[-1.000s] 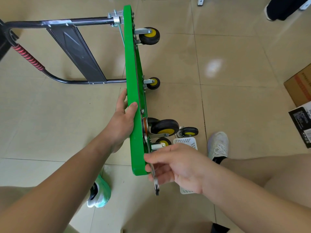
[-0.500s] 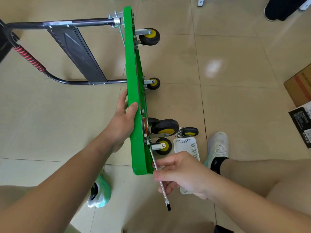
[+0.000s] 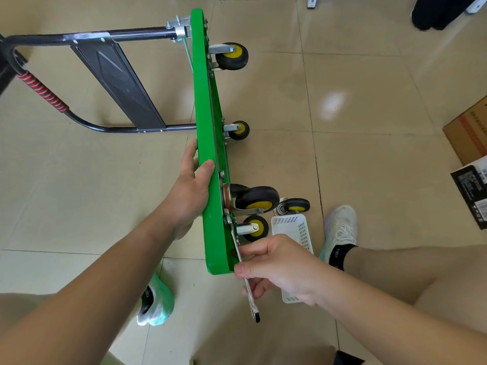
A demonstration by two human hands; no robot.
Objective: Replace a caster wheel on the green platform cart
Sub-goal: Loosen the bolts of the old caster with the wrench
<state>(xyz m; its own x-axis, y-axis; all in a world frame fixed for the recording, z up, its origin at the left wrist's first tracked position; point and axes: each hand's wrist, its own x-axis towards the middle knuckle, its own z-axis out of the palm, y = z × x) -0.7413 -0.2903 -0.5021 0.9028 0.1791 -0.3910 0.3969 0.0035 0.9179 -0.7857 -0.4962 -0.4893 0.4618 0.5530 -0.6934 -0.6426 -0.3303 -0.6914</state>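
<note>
left hand (image 3: 189,191) grips cart (image 3: 208,154) | right hand (image 3: 282,270) clamps wrench (image 3: 246,283), seemingly on caster bolt | risk: wrench slips, cart tips

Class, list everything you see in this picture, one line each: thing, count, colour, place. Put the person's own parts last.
platform cart: one, green, stood on its edge on the tiled floor
cart handle: one, black with red grip, sticking out left
mounted wheels: four, black with yellow hubs, on the cart's underside, facing right
loose caster: one, black, on the floor beyond the basket
basket: one, white, floor right of the cart
wrench: one, silver, head at the nearest wheel mount
cardboard box: one, brown, right edge
black box: one, right edge, below the cardboard box
shoes: two, one white, one green-white, on the floor
left hand: one, grips the cart's edge
right hand: one, holds the wrench
</note>
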